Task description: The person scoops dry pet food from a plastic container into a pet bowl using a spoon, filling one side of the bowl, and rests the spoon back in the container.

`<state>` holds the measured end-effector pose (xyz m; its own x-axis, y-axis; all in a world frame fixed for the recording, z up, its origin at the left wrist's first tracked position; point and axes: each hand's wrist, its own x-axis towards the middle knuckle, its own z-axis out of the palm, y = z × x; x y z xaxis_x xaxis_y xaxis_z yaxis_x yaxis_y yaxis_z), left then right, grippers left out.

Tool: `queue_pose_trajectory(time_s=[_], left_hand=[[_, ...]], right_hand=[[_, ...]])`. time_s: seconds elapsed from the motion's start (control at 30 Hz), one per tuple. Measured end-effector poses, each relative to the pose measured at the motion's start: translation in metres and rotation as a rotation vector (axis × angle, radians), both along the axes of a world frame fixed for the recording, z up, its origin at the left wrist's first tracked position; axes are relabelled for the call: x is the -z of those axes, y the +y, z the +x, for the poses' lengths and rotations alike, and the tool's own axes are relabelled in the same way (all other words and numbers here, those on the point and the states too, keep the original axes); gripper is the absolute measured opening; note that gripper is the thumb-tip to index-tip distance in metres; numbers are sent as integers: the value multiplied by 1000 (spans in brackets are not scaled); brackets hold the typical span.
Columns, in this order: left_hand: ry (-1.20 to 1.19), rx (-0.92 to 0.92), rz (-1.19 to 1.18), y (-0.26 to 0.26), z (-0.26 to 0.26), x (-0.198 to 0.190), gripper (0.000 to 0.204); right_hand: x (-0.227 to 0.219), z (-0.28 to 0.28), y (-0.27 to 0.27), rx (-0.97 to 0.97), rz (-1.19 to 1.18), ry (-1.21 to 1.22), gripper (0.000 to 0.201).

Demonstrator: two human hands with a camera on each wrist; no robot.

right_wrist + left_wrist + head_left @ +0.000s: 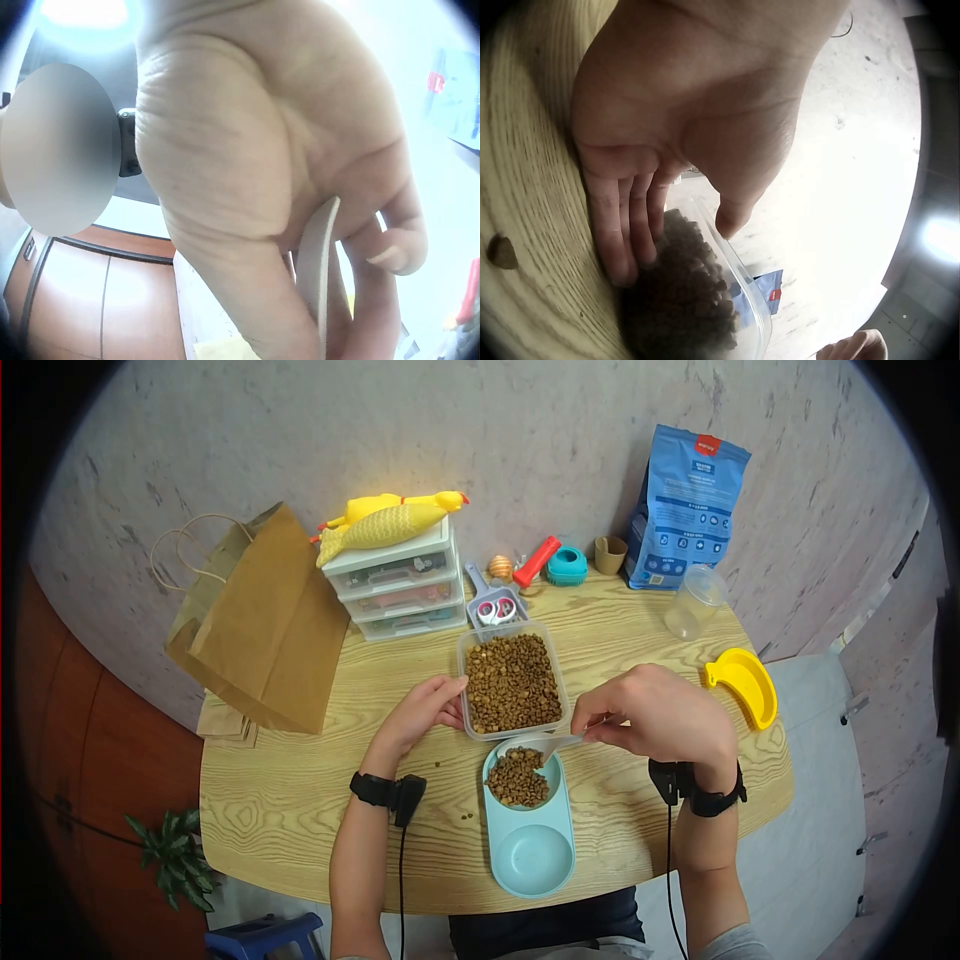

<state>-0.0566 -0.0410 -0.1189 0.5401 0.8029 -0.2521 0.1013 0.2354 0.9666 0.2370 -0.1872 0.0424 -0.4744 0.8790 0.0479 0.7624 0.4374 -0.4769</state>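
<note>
a pale scoop (562,742) sits at the 12 o'clock end of a teal double bowl (532,860), over the upper hollow. its long axis runs roughly from 3 to 9 o'clock, handle end toward 3, front end toward 9; i cannot tell whether it touches the kibble (517,778) there. the double bowl lies lengthwise, close to 12 and 6 o'clock, and its lower hollow shows bare teal. just beyond it, at 12 o'clock, stands a clear container (563,705) of brown kibble, its longer sides leaning slightly toward 11 and 5.

the right hand (665,710) pinches the scoop's handle between thumb and fingers; its forearm rises from about 6 o'clock, then the hand bends over, knuckles up, fingertips toward 9. the left hand (425,710) reaches in toward 2 o'clock, thumb and fingers apart, fairly straight, resting against the container's 9 o'clock wall. a yellow dish (768,695) lies at 3 o'clock from the right hand, a clear cup (697,603) at 1.
</note>
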Motion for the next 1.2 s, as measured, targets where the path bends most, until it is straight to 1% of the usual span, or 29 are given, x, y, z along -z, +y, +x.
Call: queue_pose_trajectory(time_s=[0.13, 0.3, 0.4, 0.57, 0.67, 0.73, 0.77, 0.83, 0.93, 0.97, 1.03, 1.1, 1.13, 1.2], left_hand=[[7, -1, 2, 1, 0, 2, 43], [7, -1, 1, -1, 0, -1, 43], [12, -3, 4, 0, -1, 1, 43], [9, 3, 9, 0, 0, -2, 44], [51, 15, 23, -1, -5, -6, 46], [216, 158, 92, 4, -20, -12, 46], [219, 161, 94, 5, -28, -13, 46], [383, 230, 186, 4, -39, -13, 43], [431, 283, 251, 5, -41, -12, 38], [431, 285, 250, 5, -39, -12, 38], [531, 253, 291, 5, -35, -12, 37], [529, 236, 275, 2, -33, -14, 35], [527, 220, 261, 1, -33, -15, 32], [528, 219, 268, 2, -33, -14, 32]], right_hand=[[-2, -3, -7, 6, 40, -23, 12], [-4, -8, -19, 2, 128, -61, 16], [-11, -12, -27, 11, 130, -117, 19], [-12, -12, -31, 4, 152, -125, 21], [-13, -13, -30, 6, 142, -138, 21], [-12, -11, -29, 16, 139, -134, 21], [-11, -10, -29, 17, 156, -128, 21], [-10, -9, -29, 20, 171, -118, 21], [-13, -7, -28, 19, 162, -110, 20], [-14, -4, -28, 8, 178, -78, 19], [-16, -1, -26, -5, 193, -49, 18], [-14, 0, -21, 57, 247, 48, 15], [-12, 0, -18, 58, 246, 49, 15], [-5, 0, -8, 194, 325, -1, 16]])
